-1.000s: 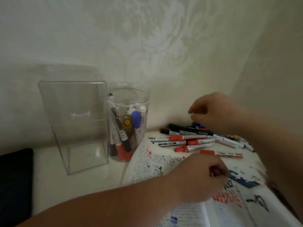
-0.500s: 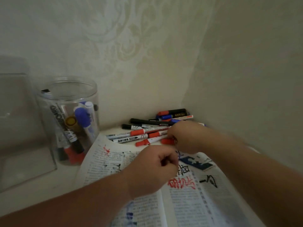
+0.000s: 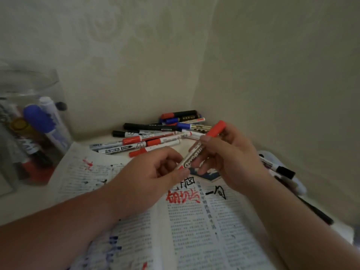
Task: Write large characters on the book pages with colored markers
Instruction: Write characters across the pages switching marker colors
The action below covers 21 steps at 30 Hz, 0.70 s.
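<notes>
An open book [image 3: 196, 227] of printed text lies in front of me, with large red and black characters [image 3: 183, 196] drawn near the top of its right page. Above the book I hold a red-capped whiteboard marker [image 3: 196, 149] slanted, cap end up to the right. My right hand [image 3: 228, 158] grips its upper barrel just below the red cap. My left hand [image 3: 153, 172] pinches its lower end. A pile of red, blue and black markers [image 3: 155, 135] lies behind the book in the corner.
A clear round jar [image 3: 33, 121] holding several markers stands at the left. More markers [image 3: 282, 172] lie to the right of the book beside the wall. Two walls meet just behind the pile.
My right hand has lifted a red marker out of the pile and brought it over the book. My left hand has come up and taken its lower end. The view swung left.
</notes>
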Tool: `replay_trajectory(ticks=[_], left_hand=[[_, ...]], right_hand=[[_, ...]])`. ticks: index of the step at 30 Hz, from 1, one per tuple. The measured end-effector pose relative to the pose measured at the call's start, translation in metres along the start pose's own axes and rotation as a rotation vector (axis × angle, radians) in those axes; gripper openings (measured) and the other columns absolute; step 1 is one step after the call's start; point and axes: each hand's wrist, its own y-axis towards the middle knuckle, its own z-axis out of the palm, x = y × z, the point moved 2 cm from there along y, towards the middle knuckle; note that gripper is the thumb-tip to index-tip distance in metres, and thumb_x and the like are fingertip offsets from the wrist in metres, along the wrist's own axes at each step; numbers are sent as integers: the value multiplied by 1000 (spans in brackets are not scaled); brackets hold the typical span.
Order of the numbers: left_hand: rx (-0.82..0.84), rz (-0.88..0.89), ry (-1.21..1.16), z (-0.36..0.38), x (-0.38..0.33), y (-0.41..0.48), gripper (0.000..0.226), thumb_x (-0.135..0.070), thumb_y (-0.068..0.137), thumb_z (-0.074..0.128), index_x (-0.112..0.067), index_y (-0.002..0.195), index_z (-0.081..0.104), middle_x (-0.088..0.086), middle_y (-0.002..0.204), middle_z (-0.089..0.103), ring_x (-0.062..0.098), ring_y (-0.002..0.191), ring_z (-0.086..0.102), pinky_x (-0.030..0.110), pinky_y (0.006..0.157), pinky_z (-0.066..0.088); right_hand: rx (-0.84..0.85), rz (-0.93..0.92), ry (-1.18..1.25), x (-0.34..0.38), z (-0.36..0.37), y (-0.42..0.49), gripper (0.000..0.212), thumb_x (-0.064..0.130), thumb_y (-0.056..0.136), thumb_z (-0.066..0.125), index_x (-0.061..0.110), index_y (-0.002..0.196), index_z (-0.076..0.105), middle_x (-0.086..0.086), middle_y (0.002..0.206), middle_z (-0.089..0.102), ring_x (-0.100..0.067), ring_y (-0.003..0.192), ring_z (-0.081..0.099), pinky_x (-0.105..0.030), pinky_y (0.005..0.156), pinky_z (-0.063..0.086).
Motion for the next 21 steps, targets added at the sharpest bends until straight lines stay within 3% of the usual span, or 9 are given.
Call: replay_trajectory(ticks=[3, 7, 10, 14, 16, 18, 19, 21], left_hand=[[-39, 14, 112, -2, -3, -1, 9, -46, 95, 58, -50, 103, 63, -17, 93, 69, 9, 81, 67, 39, 75, 58], [-66, 58, 237, -2, -9, -3, 18, -38, 98, 52, -54, 103, 49, -34, 102, 59, -6, 90, 61, 9, 70, 46], [-29, 97, 289, -2, -9, -3, 10, -42, 97, 56, -47, 105, 55, -31, 102, 60, -5, 95, 59, 8, 72, 44], [-120, 230, 306, -1, -12, -3, 18, -51, 92, 61, -41, 107, 60, -22, 104, 59, 6, 100, 60, 18, 76, 48], [-220, 244, 227, -4, -11, -5, 35, -44, 88, 63, -45, 121, 50, -21, 114, 56, 13, 101, 59, 21, 74, 49], [-256, 274, 242, -7, -13, -8, 62, -32, 86, 68, -50, 136, 36, -21, 125, 51, 12, 101, 56, 16, 70, 47], [-254, 283, 266, -7, -14, -7, 70, -28, 86, 70, -47, 142, 33, -21, 129, 49, 11, 102, 56, 13, 70, 46], [-223, 297, 332, -7, -15, -5, 65, -27, 89, 74, -36, 145, 41, -20, 131, 47, 6, 106, 55, 12, 77, 45]], right_hand=[[-62, -32, 86, -6, -1, -7, 20, 11, 80, 69, 3, 87, 52, -22, 75, 67, -35, 62, 69, -36, 53, 59], [-20, -109, -46, -6, -5, -12, 16, 19, 74, 75, 8, 85, 69, -8, 80, 67, -25, 67, 64, -36, 60, 57], [6, -74, -146, -10, -4, -15, 25, 28, 76, 72, 9, 93, 74, -3, 77, 70, -19, 65, 64, -28, 62, 56], [105, 14, -237, -15, 3, -13, 38, 36, 91, 55, 4, 106, 67, -12, 93, 75, -20, 85, 74, -30, 78, 61], [138, 52, -212, -13, 5, -13, 37, 41, 95, 48, 8, 105, 61, -16, 76, 71, -27, 63, 68, -35, 63, 58], [188, 92, -349, -12, 1, -15, 34, 45, 98, 45, 16, 100, 63, -12, 57, 57, -22, 43, 46, -27, 45, 41], [233, 119, -405, -12, -2, -15, 32, 45, 100, 47, 20, 97, 66, -11, 55, 51, -20, 42, 39, -24, 43, 34], [311, 188, -398, -16, -5, -15, 24, 38, 102, 56, 22, 92, 71, -13, 57, 45, -19, 45, 34, -25, 43, 29]])
